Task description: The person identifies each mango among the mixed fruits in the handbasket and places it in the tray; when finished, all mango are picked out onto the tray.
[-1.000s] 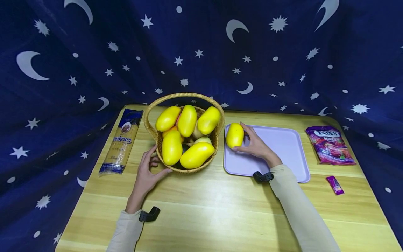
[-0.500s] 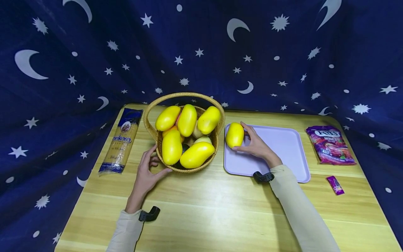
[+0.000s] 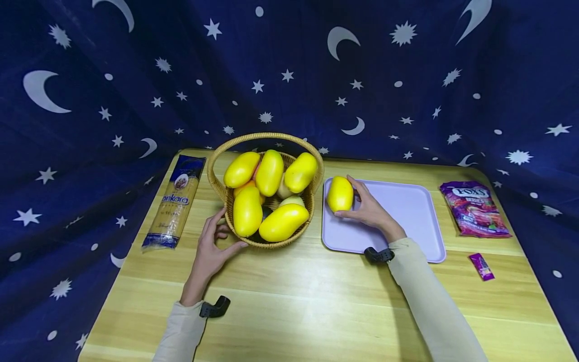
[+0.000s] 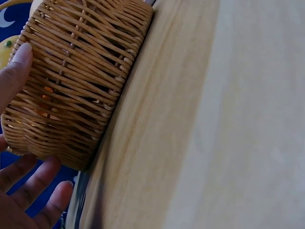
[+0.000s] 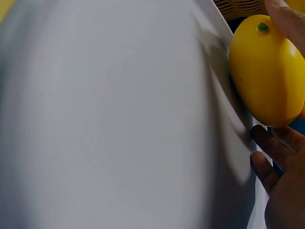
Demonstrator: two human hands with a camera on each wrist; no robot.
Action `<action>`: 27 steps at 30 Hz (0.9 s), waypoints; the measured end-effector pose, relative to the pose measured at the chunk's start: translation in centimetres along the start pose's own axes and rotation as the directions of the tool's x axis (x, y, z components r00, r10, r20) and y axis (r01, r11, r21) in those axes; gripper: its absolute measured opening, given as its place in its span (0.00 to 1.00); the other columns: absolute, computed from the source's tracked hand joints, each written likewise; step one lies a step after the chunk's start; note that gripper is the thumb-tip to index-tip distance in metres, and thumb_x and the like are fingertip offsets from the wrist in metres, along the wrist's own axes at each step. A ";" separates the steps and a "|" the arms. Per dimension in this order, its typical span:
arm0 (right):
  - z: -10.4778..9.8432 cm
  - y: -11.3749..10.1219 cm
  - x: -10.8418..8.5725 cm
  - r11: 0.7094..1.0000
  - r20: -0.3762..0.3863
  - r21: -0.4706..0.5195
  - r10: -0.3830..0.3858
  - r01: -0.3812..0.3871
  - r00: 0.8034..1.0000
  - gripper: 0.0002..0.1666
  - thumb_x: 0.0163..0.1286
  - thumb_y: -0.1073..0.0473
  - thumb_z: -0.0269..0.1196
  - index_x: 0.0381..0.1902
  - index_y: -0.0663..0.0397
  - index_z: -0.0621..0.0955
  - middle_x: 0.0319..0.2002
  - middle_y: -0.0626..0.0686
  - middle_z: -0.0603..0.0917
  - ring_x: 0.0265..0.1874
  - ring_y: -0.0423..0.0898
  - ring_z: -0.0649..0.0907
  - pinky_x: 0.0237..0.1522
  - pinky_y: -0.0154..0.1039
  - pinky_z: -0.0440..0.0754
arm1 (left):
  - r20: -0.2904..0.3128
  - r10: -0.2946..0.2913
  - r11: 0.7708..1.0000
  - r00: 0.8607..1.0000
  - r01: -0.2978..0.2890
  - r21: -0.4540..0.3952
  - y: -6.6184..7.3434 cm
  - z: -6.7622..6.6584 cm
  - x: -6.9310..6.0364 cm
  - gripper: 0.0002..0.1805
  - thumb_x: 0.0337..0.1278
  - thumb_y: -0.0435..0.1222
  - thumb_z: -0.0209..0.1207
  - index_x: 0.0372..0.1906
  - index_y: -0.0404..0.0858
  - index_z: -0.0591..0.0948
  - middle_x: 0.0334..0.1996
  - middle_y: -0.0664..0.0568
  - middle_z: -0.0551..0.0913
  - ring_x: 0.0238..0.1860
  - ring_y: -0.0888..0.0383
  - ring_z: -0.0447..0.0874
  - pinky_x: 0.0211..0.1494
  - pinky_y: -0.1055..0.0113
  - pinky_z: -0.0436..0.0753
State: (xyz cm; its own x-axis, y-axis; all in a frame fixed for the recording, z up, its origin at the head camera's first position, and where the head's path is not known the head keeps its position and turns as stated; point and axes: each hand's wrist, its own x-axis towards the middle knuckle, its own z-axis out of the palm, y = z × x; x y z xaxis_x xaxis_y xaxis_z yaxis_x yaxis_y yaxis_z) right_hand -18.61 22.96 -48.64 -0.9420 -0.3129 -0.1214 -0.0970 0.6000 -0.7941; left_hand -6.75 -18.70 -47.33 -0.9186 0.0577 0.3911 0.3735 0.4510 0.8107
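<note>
A round wicker basket with a tall arched handle holds several yellow mangoes, with a few other fruits partly hidden beneath them. My left hand holds the basket's near left side. In the left wrist view the thumb lies against the woven wall near the rim, and the fingers spread along its other side. At the left end of a lilac tray, my right hand holds a yellow mango between thumb and fingers. The right wrist view shows this mango close beside the tray's edge.
A pasta packet lies left of the basket. To the tray's right are a purple candy bag and a small purple wrapped sweet. A dark blue starry cloth hangs behind the wooden table.
The mango in my right hand has shifted very slightly to the right and turned a little. My left hand and the basket have stayed put.
</note>
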 end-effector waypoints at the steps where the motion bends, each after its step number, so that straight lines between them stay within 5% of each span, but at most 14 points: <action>1: 0.0 0.0 -0.1 1.000 -0.001 0.000 0.003 -0.003 1.000 0.70 0.51 0.44 0.77 0.80 0.42 0.45 0.75 0.61 0.54 0.69 0.59 0.64 0.72 0.58 0.61 | 0.000 0.000 1.000 1.000 0.000 -0.001 0.0 0.0 0.0 0.53 0.31 0.23 0.77 0.70 0.27 0.63 0.53 0.33 0.73 0.41 0.39 0.79 0.40 0.50 0.82; 17: -0.1 -0.3 -1.9 1.000 -0.114 0.007 -0.006 0.007 0.994 0.69 0.50 0.47 0.78 0.79 0.42 0.48 0.76 0.59 0.50 0.73 0.62 0.59 0.71 0.65 0.57 | -0.001 -0.002 1.000 1.000 0.002 0.009 -0.1 0.0 -0.2 0.53 0.31 0.23 0.77 0.71 0.27 0.63 0.53 0.33 0.73 0.42 0.44 0.80 0.41 0.51 0.82; 27: 0.4 -3.0 -3.6 0.984 -0.201 -0.006 -0.177 0.179 0.963 0.69 0.45 0.56 0.81 0.78 0.42 0.52 0.77 0.55 0.50 0.74 0.57 0.54 0.69 0.64 0.60 | 0.011 0.009 1.000 1.000 -0.009 -0.006 0.2 0.0 0.0 0.53 0.31 0.21 0.76 0.70 0.25 0.63 0.53 0.32 0.72 0.42 0.41 0.79 0.41 0.51 0.82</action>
State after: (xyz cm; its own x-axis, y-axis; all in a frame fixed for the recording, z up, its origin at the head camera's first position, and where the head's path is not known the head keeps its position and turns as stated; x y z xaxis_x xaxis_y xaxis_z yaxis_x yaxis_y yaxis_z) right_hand -14.77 22.02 -46.01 -0.9550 -0.2596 0.1434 -0.2664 0.5386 -0.7993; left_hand -6.67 -18.63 -47.17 -0.9166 0.0710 0.3934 0.3821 0.4453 0.8098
